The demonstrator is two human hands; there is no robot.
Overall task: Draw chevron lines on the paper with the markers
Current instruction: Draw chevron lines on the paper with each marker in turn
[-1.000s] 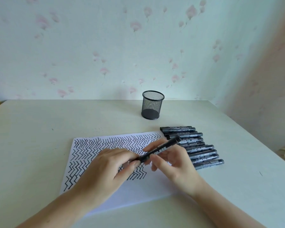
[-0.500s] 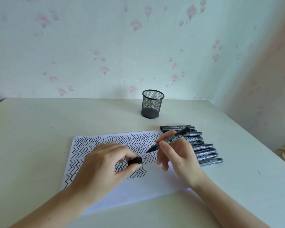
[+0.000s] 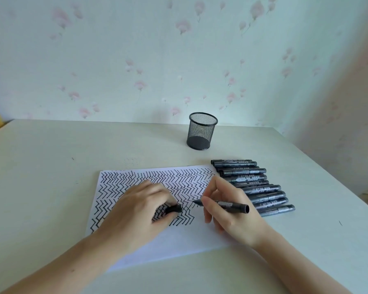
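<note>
A: Start from the left. What lies there?

B: A pale tabletop (image 3: 40, 187), and on it a white sheet of paper (image 3: 179, 242). Black chevron lines (image 3: 179, 179) fill its far part and left side; the near strip is blank.

A: And the left hand?

B: The left hand (image 3: 140, 211) rests on the paper over the drawn rows, fingers curled, pinching a short black marker cap (image 3: 174, 208) between thumb and fingertips.

A: Moving right?

B: The right hand (image 3: 227, 211) grips an uncapped black marker (image 3: 227, 205), fingers wrapped round the barrel near the nib. The nib points left at the last drawn row, close over the paper; whether it touches the sheet I cannot tell. The marker's butt end sticks out to the right, past the hand.

A: Anything farther back?

B: A black wire-mesh pen cup (image 3: 202, 132) stands upright on the tabletop, well behind the paper, near the flowered wallpaper (image 3: 179, 49).

A: And at the far right?

B: A row of capped black markers (image 3: 261, 187) lies side by side on the tabletop, just beside the paper's right edge, each one touching its neighbour. The right hand covers part of the nearer ones.
</note>
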